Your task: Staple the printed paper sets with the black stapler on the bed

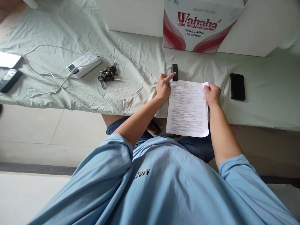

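A small stack of printed paper [188, 109] spans the gap between my two hands, its lower part hanging past the bed-like surface's front edge over my lap. My left hand [164, 86] is closed at the upper left edge of the paper, the index finger stretched onto a black stapler [175, 68]. The stapler lies right at the paper's upper left corner; whether the corner is inside its jaws I cannot tell. My right hand [212, 93] pinches the upper right edge of the paper, with the thumb on top.
A black phone [237, 87] lies to the right. Keys [108, 75], a white power bank [84, 64] with a cable and two dark-edged devices [9, 79] lie left. A Wahaha carton [194, 28] stands behind, on the wrinkled green cloth [136, 53].
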### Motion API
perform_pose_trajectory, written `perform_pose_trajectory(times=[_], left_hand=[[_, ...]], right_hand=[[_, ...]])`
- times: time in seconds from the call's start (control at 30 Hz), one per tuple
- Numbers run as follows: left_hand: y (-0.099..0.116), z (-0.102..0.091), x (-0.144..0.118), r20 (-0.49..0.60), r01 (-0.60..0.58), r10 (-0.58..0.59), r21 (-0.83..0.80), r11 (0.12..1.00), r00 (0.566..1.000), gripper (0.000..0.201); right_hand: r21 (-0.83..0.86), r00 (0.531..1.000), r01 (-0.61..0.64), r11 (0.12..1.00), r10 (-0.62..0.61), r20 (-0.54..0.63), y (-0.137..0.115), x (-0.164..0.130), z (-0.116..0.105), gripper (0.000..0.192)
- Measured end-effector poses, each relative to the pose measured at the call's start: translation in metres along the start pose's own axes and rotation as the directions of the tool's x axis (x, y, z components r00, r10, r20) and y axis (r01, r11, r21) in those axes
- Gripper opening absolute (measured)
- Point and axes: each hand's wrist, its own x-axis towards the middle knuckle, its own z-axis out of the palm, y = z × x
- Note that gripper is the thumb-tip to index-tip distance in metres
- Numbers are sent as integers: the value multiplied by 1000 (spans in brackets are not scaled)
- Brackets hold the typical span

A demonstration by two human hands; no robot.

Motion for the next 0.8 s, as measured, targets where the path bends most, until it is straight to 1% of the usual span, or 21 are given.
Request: perform_pose_trajectory(times=[0.17, 0.23, 0.3, 0.37, 0.47, 0.53, 0.63, 0.73, 0.8], left_hand=[[2, 4, 1, -2, 50, -50, 51, 997, 999, 43], [0, 6, 6, 0, 33, -33, 51, 998, 999, 44], [0, 5, 12, 17, 3, -4, 36, 999, 1000, 40], [-1, 2, 17, 35, -14, 13, 34, 999, 999, 37], [-2, -6, 17, 69, -22, 19, 45, 999, 997, 39], [-3, -11, 15, 88, -44, 42, 15, 999, 995, 41], [-3, -16, 11, 73, -59, 64, -63, 996, 995, 42], [-3, -19, 8, 28, -12, 16, -138, 990, 999, 44], [-2, -19, 0, 2, 21, -22, -210, 977, 1000, 35]], right_hand=[[-6, 1000, -6, 1000, 6, -3, -1, 0, -1, 54], [2, 1000, -4, 1000, 4, -3, 1, 2, -1, 54], [27, 1000, -10, 1000, 10, -10, 3, 4, 1, 54], [94, 999, -35, 995, 35, 0, 3, 3, 3, 50], [302, 997, -61, 951, 41, 72, 3, -4, -1, 33], [424, 995, -38, 905, -5, 99, 5, -14, -11, 30], [494, 996, 26, 869, -67, 66, 8, -33, -34, 39], [534, 998, 54, 844, -58, -9, 8, -50, -56, 49], [542, 998, 54, 839, -24, -62, 6, -56, -64, 53]])
